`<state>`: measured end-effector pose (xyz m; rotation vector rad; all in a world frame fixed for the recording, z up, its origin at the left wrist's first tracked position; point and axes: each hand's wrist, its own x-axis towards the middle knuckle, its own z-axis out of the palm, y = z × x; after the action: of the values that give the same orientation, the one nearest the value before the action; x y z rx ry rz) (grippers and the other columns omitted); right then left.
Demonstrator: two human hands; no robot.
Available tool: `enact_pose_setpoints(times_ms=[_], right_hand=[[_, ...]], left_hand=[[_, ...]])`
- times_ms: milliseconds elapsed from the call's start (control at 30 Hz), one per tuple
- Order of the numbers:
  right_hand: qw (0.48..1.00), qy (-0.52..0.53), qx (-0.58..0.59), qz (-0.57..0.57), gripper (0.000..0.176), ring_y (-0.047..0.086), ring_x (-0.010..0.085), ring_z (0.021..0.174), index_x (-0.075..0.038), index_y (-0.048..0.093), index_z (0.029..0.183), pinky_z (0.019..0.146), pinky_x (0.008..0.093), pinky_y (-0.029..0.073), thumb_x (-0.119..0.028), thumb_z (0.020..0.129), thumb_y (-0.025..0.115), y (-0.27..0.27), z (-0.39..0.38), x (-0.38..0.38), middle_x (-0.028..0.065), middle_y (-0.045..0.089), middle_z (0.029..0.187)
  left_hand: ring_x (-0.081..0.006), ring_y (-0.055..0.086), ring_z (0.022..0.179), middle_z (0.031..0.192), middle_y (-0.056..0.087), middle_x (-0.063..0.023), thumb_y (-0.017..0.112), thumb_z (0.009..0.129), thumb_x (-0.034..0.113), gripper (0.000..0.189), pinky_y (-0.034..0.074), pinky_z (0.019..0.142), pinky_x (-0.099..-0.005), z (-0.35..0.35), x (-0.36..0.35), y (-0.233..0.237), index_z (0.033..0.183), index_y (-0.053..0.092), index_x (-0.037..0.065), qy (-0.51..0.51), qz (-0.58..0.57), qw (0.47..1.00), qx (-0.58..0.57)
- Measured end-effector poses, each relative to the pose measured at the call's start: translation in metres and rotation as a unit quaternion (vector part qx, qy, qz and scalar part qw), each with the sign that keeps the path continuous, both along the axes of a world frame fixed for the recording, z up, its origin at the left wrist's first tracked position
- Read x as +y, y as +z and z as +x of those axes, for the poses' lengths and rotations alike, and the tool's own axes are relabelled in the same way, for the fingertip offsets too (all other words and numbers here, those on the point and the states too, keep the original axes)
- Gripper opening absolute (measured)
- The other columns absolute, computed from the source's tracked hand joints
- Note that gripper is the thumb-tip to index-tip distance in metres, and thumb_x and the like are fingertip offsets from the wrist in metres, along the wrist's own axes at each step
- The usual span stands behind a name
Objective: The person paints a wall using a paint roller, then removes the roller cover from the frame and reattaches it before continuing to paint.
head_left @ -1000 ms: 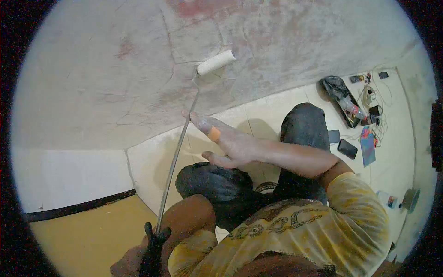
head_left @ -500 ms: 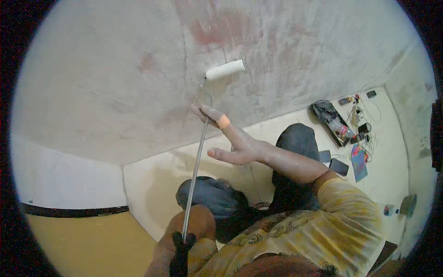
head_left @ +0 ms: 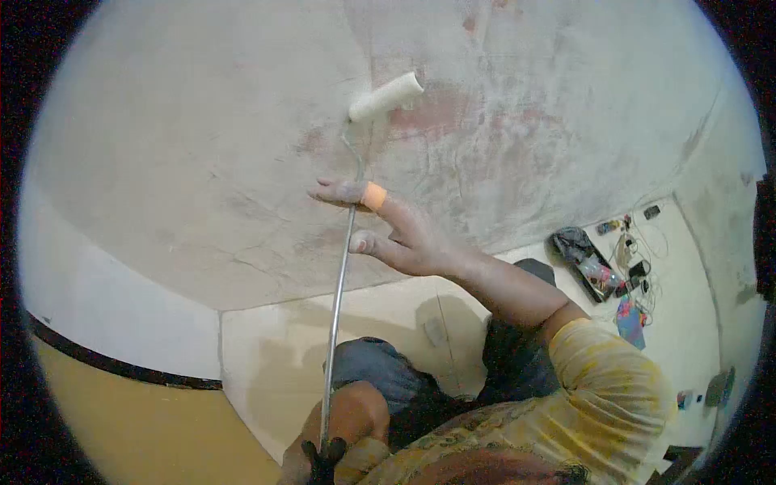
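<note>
A paint roller with a white sleeve is up against the patchy grey wall. Its long metal pole slants down to a black lower end at the bottom of the view. My right hand, with an orange band round one finger, loosely holds the pole below the roller frame. The fingers lie across the pole and the thumb is beside it. My bent left arm is near the lower end of the pole, while my left hand does not show.
A black tray with a bottle and bags, plus several cables and small items, lies on the pale floor at the right. A dark strip edges the yellowish surface at the lower left. My bent knees are below the pole.
The roller and my right hand have moved upward along the wall and slightly left. My thumb has come closer to the pole. The view has tilted a little higher.
</note>
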<state>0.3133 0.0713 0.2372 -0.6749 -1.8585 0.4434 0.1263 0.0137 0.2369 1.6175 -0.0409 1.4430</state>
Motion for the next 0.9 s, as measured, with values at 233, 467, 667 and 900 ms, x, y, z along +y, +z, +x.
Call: enact_pose_setpoints(times_ms=[233, 467, 667, 900], right_hand=[[0.989, 0.059, 0.028, 0.135, 0.053, 0.035, 0.0304, 0.137, -0.005, 0.043, 0.134, 0.111, 0.0442, 0.029, -0.035, 0.093, 0.058, 0.052, -0.02, 0.036, 0.0161, 0.042, 0.144], [0.963, 0.094, 0.036, 0.251, 0.047, 0.041, 0.0298, 0.133, -0.005, 0.045, 0.13, 0.11, 0.0422, 0.033, -0.028, 0.092, 0.062, 0.123, -0.019, 0.084, 0.0147, 0.043, 0.144], [0.948, 0.034, 0.017, 0.315, 0.04, 0.05, 0.0264, 0.125, -0.006, 0.054, 0.121, 0.104, 0.0404, 0.04, -0.033, 0.091, 0.063, 0.196, -0.007, 0.098, 0.0108, 0.054, 0.134], [0.939, -0.084, -0.102, 0.317, 0.039, 0.047, 0.0261, 0.128, -0.011, 0.052, 0.124, 0.105, 0.0437, 0.041, -0.032, 0.092, 0.061, 0.271, 0.022, 0.099, 0.0084, 0.051, 0.137]], left_hand=[[-0.0155, 0.056, 0.063, 0.104, 0.053, -0.0162, 0.061, 0.088, 0.035, 0.048, 0.05, 0.063, -0.0297, -0.006, -0.01, 0.001, 0.122, 0.036, 0.012, 0.012, 0.008, 1.0, 0.005], [-0.0157, 0.057, 0.064, 0.11, 0.052, -0.0181, 0.061, 0.089, 0.035, 0.054, 0.051, 0.064, -0.0297, -0.007, -0.02, 0.003, 0.13, 0.034, 0.012, 0.021, 0.027, 0.999, 0.005], [-0.0159, 0.058, 0.065, 0.115, 0.052, -0.0197, 0.062, 0.09, 0.035, 0.06, 0.052, 0.065, -0.0297, -0.007, -0.027, 0.018, 0.137, 0.033, 0.011, 0.026, 0.065, 0.998, -0.005], [-0.0162, 0.059, 0.067, 0.121, 0.052, -0.0216, 0.062, 0.091, 0.034, 0.066, 0.053, 0.066, -0.0296, -0.009, -0.029, 0.067, 0.144, 0.03, 0.011, 0.056, 0.119, 0.991, -0.001]])
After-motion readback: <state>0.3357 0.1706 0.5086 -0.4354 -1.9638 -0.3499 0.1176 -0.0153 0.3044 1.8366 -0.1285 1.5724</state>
